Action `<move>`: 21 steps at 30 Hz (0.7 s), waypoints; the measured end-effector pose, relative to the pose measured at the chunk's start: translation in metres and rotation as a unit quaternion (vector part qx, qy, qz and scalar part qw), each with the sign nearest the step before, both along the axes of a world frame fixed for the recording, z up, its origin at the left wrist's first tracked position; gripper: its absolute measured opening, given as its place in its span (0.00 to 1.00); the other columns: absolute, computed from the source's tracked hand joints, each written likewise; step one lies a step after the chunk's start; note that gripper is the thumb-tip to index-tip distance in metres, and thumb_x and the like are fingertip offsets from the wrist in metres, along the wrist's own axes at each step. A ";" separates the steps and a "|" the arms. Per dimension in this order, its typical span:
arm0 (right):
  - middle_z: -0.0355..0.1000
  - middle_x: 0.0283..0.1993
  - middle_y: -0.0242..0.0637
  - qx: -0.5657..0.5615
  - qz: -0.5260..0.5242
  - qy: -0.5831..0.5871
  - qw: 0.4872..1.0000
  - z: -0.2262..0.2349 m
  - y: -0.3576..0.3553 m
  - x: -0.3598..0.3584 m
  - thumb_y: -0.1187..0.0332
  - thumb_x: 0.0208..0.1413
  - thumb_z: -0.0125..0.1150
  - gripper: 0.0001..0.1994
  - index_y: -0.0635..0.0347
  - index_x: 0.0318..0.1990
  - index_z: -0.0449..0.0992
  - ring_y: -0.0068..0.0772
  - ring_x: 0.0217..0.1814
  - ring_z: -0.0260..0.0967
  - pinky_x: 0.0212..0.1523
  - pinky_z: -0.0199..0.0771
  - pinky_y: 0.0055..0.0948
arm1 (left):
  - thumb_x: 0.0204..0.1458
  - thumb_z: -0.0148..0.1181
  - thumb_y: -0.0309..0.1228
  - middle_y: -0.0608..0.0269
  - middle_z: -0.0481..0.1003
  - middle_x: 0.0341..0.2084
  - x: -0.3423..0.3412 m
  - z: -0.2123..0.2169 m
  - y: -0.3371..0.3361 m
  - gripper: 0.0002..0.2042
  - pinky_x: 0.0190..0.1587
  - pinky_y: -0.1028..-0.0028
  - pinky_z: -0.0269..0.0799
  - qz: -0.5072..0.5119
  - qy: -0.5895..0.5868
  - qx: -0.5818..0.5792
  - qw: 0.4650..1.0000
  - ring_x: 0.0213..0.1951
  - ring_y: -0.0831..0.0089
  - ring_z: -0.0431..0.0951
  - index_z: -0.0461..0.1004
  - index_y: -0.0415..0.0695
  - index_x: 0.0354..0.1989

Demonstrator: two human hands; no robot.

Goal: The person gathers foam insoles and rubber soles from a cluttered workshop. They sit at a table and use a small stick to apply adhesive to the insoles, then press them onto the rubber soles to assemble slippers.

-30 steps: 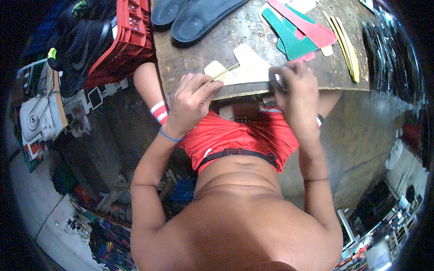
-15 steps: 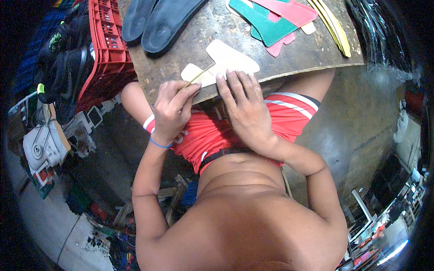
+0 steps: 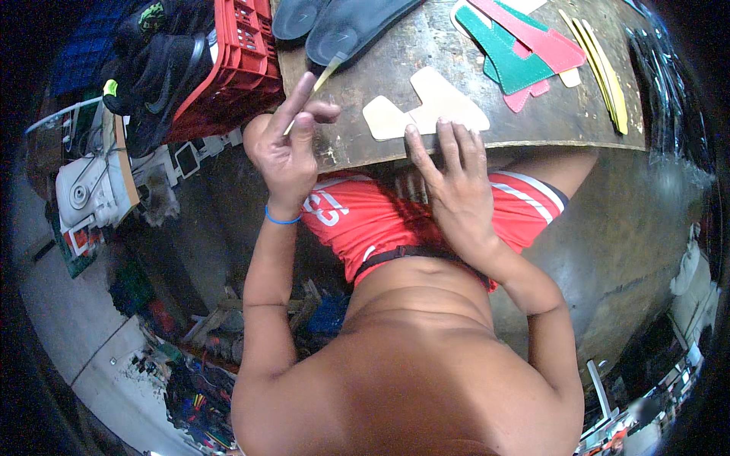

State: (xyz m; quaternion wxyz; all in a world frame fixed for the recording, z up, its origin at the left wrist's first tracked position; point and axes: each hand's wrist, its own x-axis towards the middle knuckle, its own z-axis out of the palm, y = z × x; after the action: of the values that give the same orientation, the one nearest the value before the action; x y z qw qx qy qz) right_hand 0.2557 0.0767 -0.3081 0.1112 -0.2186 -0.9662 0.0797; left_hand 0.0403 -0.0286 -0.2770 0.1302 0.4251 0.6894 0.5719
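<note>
My left hand is raised at the left corner of the board, its index finger pointing outward. It holds a thin yellowish stick, whose flattened far end stands near a black insole-shaped piece. Whether that end has bristles I cannot make out. My right hand is stretched out at the board's near edge, fingertips resting on a cream, angular cut-out piece that lies flat. The right thumb is hidden.
Dark sole-shaped pieces lie at the board's far left. Green and pink cut pieces overlap at the far right, beside yellow strips. A red plastic crate with black shoes stands left of the board.
My left hand has lifted the stick off the cream piece and turned it away to the upper left. My right hand stays on the piece. The whole view has shifted slightly.
</note>
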 end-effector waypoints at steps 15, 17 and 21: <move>0.62 0.66 0.54 0.019 -0.005 0.018 1.000 -0.009 -0.004 0.000 0.63 0.59 0.51 0.29 0.54 0.70 0.64 0.54 0.73 0.56 0.75 0.50 0.55 | 0.68 0.53 0.40 0.54 0.82 0.32 0.031 0.008 0.074 0.17 0.39 0.67 0.77 -0.193 0.109 -0.035 0.974 0.35 0.60 0.83 0.80 0.39 0.38; 0.63 0.66 0.53 0.021 -0.009 0.026 0.999 -0.010 -0.004 -0.001 0.63 0.60 0.50 0.27 0.55 0.67 0.67 0.54 0.74 0.55 0.75 0.49 0.55 | 0.71 0.47 0.43 0.55 0.82 0.33 0.033 0.009 0.080 0.21 0.42 0.70 0.77 -0.213 0.120 -0.055 0.968 0.37 0.68 0.83 0.79 0.36 0.39; 0.61 0.67 0.54 0.002 -0.008 0.039 0.999 -0.012 -0.004 0.000 0.63 0.57 0.53 0.25 0.52 0.64 0.70 0.55 0.74 0.54 0.76 0.49 0.55 | 0.70 0.49 0.41 0.54 0.82 0.34 0.038 0.006 0.090 0.19 0.41 0.70 0.77 -0.232 0.115 -0.068 0.964 0.37 0.66 0.83 0.79 0.37 0.39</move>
State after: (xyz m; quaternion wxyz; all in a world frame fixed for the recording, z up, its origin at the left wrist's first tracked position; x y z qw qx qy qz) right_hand 0.2552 0.0729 -0.3202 0.1501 -0.2228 -0.9594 0.0855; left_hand 0.0782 0.0617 -0.2710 0.2077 0.6264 0.6193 0.4254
